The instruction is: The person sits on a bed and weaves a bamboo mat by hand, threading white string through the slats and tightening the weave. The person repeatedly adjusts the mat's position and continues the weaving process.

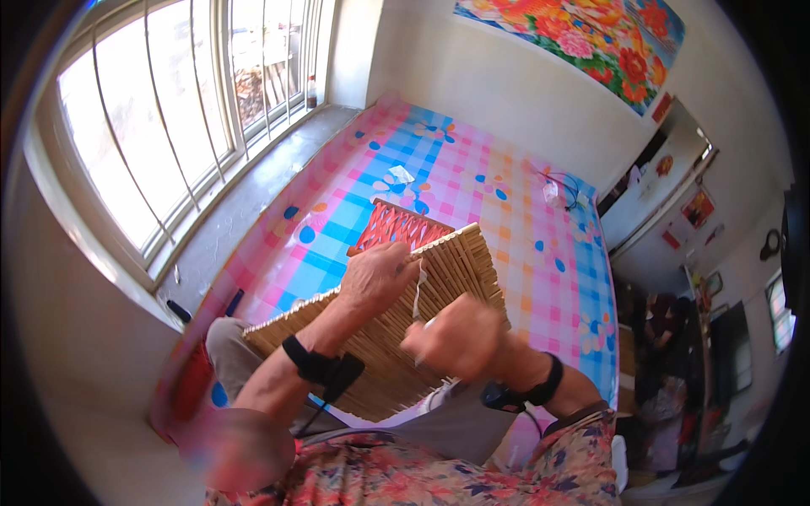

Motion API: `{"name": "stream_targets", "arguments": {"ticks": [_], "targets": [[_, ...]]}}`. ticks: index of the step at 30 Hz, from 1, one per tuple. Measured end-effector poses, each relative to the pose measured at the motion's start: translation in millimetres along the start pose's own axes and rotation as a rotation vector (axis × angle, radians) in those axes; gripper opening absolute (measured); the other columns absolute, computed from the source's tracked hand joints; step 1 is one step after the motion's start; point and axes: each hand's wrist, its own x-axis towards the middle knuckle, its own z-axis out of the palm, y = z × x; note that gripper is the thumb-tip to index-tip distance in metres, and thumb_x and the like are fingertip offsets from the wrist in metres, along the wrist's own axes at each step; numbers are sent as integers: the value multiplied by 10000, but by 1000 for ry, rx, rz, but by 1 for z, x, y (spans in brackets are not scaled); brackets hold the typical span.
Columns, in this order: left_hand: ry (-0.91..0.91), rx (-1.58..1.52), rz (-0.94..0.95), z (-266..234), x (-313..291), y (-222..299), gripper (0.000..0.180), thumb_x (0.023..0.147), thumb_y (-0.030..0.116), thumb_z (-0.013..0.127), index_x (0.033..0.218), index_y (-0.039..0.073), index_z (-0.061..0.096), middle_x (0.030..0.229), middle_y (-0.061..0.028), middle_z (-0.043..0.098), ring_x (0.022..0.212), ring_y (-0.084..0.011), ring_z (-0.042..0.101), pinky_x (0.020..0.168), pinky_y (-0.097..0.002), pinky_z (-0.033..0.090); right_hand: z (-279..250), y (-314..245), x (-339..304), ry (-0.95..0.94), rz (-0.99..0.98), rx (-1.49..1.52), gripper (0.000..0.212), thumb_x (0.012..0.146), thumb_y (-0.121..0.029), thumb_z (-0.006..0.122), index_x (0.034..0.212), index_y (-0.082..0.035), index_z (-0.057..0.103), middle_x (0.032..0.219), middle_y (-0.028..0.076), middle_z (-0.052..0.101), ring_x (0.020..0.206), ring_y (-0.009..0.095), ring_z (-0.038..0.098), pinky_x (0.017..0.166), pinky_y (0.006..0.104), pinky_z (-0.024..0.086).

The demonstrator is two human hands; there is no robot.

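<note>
A mat of straw-coloured stalks [371, 363], laid side by side, rests tilted across my lap. Its far edge shows a row of cut ends. My left hand [375, 278] is closed at that edge, its fingertips bent over the stalks. From there a white cord [419, 287] runs down to my right hand [460, 337], which is closed and slightly blurred above the mat. Whether a needle is in the right fingers is hidden. Just beyond the mat lies a red criss-cross webbing panel on a wooden frame [401, 224], partly covered by the mat and my left hand.
I sit on a wide platform with a checked, flowered cover [523, 287]. A white scrap [401, 174] and a dark cable [574, 190] lie farther back. A barred window [152, 110] and grey sill [245, 194] are on the left. Dark-handled items [234, 302] lie by the left edge.
</note>
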Motion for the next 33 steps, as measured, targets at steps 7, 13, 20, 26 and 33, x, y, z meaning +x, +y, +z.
{"name": "stream_targets", "arguments": {"ticks": [7,13,20,26,33], "targets": [[82,35,50,9,-15,-1,303,865,319,720,851,47,588,823,-126,625,816,-347,638,705,-449,500,9,21,-17,406,452,679,171,1042,-153,538,973,-5,588,904,132,664,823,264,686,864,401,553],[89,28,78,26,-16,-1,305,857,322,723,830,53,581,823,-120,617,848,-331,634,733,-476,483,46,3,-45,762,870,1255,270,1091,-252,441,1031,-21,568,704,24,493,622,140,507,676,327,501],[72,112,181,60,-31,-11,254,821,264,740,796,61,590,793,-104,596,791,-322,604,708,-466,469,63,-30,-71,829,1300,1264,292,1061,-279,532,1036,-5,629,657,-37,401,590,77,391,569,266,383],[-77,102,192,72,-38,-4,238,820,259,741,814,60,609,799,-98,592,814,-319,594,726,-456,459,60,-54,-89,896,1419,1244,274,1047,-259,564,1010,2,640,659,-50,392,579,56,346,555,251,359],[-112,147,160,87,-25,-17,259,839,325,731,860,81,649,830,-103,610,823,-329,608,733,-457,468,50,-21,-113,733,1473,1082,301,1060,-245,532,1150,26,628,740,-42,438,649,68,421,674,252,428]]}}
